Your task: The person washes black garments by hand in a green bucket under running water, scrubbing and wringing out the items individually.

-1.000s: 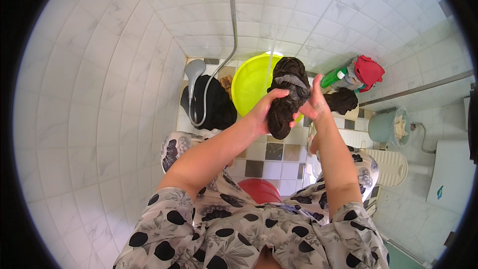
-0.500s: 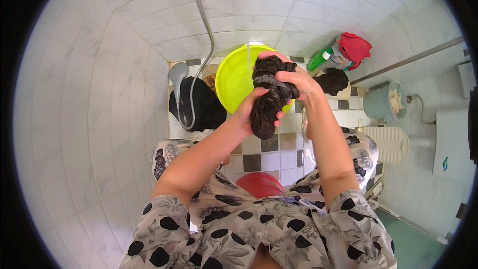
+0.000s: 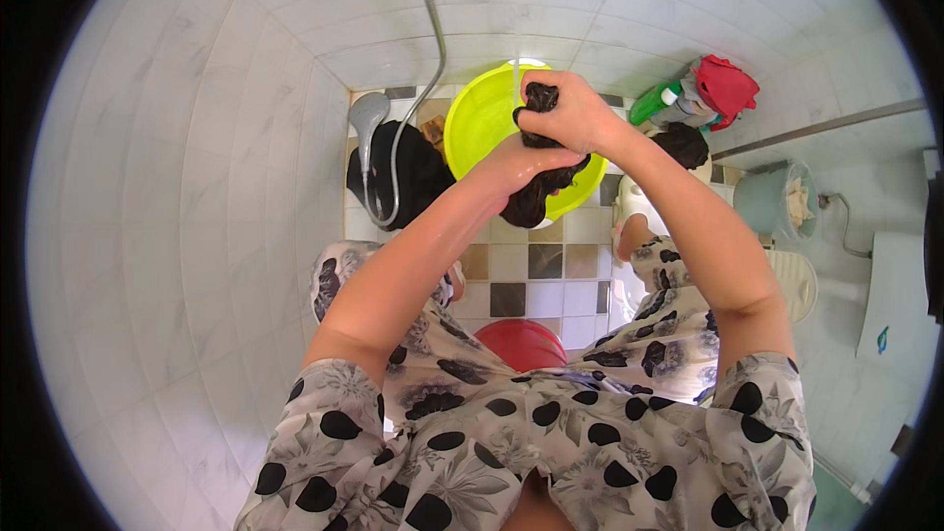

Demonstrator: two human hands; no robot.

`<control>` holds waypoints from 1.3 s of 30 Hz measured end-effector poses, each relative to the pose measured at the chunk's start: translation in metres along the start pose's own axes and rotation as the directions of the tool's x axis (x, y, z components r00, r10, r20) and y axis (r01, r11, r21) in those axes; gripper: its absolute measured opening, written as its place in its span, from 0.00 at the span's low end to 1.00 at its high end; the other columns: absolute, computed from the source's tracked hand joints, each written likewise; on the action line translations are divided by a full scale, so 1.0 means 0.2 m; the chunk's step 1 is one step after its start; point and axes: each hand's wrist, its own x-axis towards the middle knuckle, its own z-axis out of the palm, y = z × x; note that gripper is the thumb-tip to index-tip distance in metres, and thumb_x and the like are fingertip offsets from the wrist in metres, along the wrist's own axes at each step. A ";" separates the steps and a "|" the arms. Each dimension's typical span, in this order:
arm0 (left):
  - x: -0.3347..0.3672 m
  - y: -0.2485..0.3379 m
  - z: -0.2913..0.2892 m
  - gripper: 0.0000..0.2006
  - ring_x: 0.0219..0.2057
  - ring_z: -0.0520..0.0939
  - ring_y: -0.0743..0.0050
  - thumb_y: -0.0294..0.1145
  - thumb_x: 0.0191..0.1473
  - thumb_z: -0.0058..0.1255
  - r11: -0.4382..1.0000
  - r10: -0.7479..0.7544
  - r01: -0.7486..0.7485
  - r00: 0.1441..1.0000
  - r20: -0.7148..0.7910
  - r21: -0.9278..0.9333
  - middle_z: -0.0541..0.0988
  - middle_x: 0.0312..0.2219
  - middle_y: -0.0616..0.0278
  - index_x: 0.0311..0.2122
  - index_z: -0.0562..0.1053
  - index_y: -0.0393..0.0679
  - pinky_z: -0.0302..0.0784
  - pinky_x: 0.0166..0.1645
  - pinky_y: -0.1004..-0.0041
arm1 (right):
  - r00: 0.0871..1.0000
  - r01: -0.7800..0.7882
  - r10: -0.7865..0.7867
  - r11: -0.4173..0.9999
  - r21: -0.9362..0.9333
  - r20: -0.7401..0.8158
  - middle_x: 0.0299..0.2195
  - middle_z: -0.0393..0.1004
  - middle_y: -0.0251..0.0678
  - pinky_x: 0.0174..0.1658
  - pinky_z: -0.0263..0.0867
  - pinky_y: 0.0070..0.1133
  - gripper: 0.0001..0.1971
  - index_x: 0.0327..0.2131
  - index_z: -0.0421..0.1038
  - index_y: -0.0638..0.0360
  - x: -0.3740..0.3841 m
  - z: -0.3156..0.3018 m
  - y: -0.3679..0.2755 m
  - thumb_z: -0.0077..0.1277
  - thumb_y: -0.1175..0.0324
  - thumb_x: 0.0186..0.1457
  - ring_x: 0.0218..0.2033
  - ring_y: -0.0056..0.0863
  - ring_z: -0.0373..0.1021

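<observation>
Both of my hands are closed round a wet, bunched dark brown cloth (image 3: 528,205) above the yellow-green basin (image 3: 470,128). My right hand (image 3: 572,118) grips its upper end, farther from me. Just below, my left hand (image 3: 531,167) holds the lower part, and a loose bulge of cloth hangs out toward me. The fingers curl round the cloth and partly hide it. My forearms nearly meet at the wrists. A thin stream of water (image 3: 516,79) falls into the basin behind my hands.
Left of the basin, a grey shower head (image 3: 370,110) and its hose lie on black cloth (image 3: 408,182). At right are a green bottle (image 3: 653,103), a red cloth (image 3: 726,90), another dark cloth (image 3: 681,146) and a lidless bin (image 3: 767,199). A red stool or bucket (image 3: 521,344) sits beneath me.
My hands have moved slightly away from me with the cloth. The right hand has turned over its upper end, and the bundle looks more tightly squeezed and twisted. My right elbow has swung outward.
</observation>
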 end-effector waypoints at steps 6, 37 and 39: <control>0.09 -0.10 -0.09 0.17 0.25 0.76 0.77 0.40 0.45 0.59 0.984 0.131 -0.108 0.977 -0.166 0.140 0.75 0.26 0.64 0.36 0.71 0.40 0.72 0.26 0.76 | 0.988 -0.150 0.136 0.950 -0.275 -0.069 0.31 0.73 0.53 0.40 0.67 0.30 0.19 0.35 0.71 0.66 0.09 0.10 -0.04 0.51 0.62 0.40 0.34 0.45 0.70; 0.07 0.05 -0.08 0.10 0.33 0.75 0.72 0.31 0.47 0.49 0.712 0.365 -0.557 0.814 -0.452 -0.428 0.76 0.31 0.64 0.36 0.72 0.41 0.71 0.40 0.73 | 0.768 0.127 0.238 0.854 0.504 -0.595 0.41 0.69 0.54 0.41 0.63 0.30 0.23 0.46 0.60 0.72 -0.13 0.48 -0.02 0.34 0.56 0.62 0.42 0.41 0.67; 0.06 0.03 -0.06 0.10 0.32 0.74 0.74 0.28 0.45 0.51 0.717 0.369 -0.577 0.790 -0.490 -0.390 0.74 0.30 0.65 0.36 0.71 0.42 0.70 0.39 0.74 | 0.751 0.038 0.235 0.918 0.395 -0.617 0.35 0.70 0.57 0.38 0.64 0.34 0.21 0.40 0.64 0.73 -0.13 0.50 0.01 0.34 0.58 0.61 0.38 0.49 0.68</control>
